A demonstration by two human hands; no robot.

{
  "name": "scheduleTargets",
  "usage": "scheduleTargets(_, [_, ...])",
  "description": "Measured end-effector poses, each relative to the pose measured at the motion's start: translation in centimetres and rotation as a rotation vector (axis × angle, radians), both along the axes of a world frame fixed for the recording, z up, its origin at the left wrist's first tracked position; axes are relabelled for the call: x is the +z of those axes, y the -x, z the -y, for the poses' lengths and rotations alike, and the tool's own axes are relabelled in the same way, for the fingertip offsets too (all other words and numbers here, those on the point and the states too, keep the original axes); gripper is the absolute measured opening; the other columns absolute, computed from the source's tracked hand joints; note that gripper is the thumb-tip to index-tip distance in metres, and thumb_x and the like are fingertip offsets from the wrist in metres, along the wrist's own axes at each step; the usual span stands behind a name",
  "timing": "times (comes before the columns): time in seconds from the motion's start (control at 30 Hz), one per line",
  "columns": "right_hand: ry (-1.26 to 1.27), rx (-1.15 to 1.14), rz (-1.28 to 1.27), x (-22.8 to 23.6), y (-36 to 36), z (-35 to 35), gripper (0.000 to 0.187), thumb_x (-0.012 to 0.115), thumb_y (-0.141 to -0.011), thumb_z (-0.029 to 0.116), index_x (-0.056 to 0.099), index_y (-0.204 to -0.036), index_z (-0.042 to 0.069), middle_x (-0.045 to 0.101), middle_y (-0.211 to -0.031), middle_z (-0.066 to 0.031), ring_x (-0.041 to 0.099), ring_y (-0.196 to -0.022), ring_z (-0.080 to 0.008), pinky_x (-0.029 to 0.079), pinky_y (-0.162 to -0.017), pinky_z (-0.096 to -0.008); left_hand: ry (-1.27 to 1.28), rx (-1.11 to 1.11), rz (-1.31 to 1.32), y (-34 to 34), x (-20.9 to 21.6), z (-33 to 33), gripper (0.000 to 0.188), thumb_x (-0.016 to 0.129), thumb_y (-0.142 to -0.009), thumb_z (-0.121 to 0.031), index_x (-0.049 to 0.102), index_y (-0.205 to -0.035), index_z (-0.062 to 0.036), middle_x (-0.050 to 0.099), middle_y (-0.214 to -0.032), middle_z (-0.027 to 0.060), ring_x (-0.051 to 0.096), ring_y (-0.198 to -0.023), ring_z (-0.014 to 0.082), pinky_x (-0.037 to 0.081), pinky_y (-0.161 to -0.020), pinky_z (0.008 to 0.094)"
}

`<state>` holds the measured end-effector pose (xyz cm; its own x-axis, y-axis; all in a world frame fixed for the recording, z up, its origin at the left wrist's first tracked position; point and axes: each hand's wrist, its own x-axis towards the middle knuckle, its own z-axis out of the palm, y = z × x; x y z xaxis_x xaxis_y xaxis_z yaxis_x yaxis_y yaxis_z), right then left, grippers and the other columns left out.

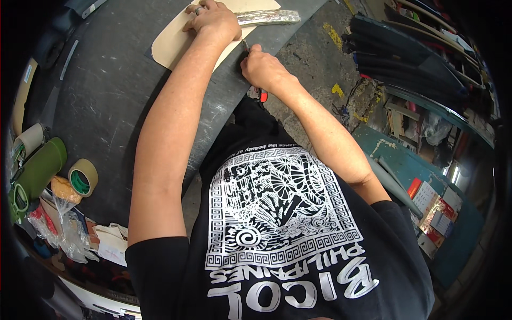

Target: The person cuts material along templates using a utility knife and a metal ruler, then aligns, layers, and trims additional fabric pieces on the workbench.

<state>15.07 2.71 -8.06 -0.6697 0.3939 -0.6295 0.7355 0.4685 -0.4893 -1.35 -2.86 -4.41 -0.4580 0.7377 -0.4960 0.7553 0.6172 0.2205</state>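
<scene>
We see the left hand (214, 22) laid palm-down at the top of the view, its fingers spread and slightly bent, pressing on a pale cream sheet (173, 45) with rounded corners; a ring sits on one finger. The sheet lies flat on the dark grey, scuffed tabletop (101, 96), close to its right-hand edge. From beside the left hand, a silvery, shiny strip (274, 17) runs rightward across the sheet and past its border; we cannot tell how far it reaches under the palm. The right hand (264, 69) is closed around a slim cutter (263, 96), whose red and dark end shows below the fist, while a thin metal tip pokes out above, just beside the sheet's lower right edge; whether it touches the sheet we cannot make out. At the far left of the tabletop, well apart from both hands, we find a tan tape roll (92, 172) with a green inside, next to a green cylinder (41, 166), and a crumpled clear plastic bag (74, 240) nearer the body.
</scene>
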Motion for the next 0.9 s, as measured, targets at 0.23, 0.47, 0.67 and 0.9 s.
scheduleTargets(0.23, [0.086,0.021,-0.079,-1.9,-0.8,-0.4,0.041,0.053,-0.102,0.03,0.049,-0.115,-0.009,0.072,-0.092,-0.0298,0.073,-0.091,-0.0427,0.056,-0.085,-0.048,0.249,0.164,-0.338,-0.8,-2.8,-3.1,0.111,0.085,-0.075,-0.051,0.03,-0.156,0.0017,0.03,-0.161,0.0213,0.03,-0.145,0.0565,0.049,-0.096,0.0735])
scheduleTargets(0.47, [0.389,-0.59,-0.175,-1.1,-10.7,-1.1,0.033,0.057,-0.104,0.03,0.051,-0.112,-0.001,0.063,-0.074,-0.0085,0.069,-0.058,-0.0193,0.054,-0.054,-0.0356,0.325,0.018,-0.207,-4.0,-3.9,-1.8,0.115,0.085,-0.075,-0.055,0.03,-0.156,0.0042,0.029,-0.161,0.0225,0.031,-0.145,0.057,0.05,-0.098,0.0701])
scheduleTargets(0.67, [0.107,-0.539,-0.27,-4.2,-18.3,-5.5,0.031,0.064,-0.102,0.031,0.059,-0.114,0.003,0.056,-0.075,-0.0038,0.06,-0.056,-0.0136,0.05,-0.053,-0.0311,0.226,-0.045,0.005,-5.3,-2.2,-1.1,0.097,0.081,-0.078,-0.06,0.05,-0.146,0.0016,0.048,-0.148,0.0222,0.04,-0.142,0.0489,0.051,-0.107,0.0483])
scheduleTargets(0.9, [-0.168,-0.331,-0.363,2.3,-14.4,-5.5,0.036,0.069,-0.099,0.03,0.061,-0.122,0.004,0.062,-0.077,-0.0078,0.058,-0.067,-0.016,0.048,-0.065,-0.0317,-0.065,-0.038,0.065,-6.1,-2.7,-0.1,0.064,0.075,-0.091,-0.036,0.054,-0.147,-0.0141,0.05,-0.149,0.0196,0.039,-0.143,0.0466,0.05,-0.107,0.05])
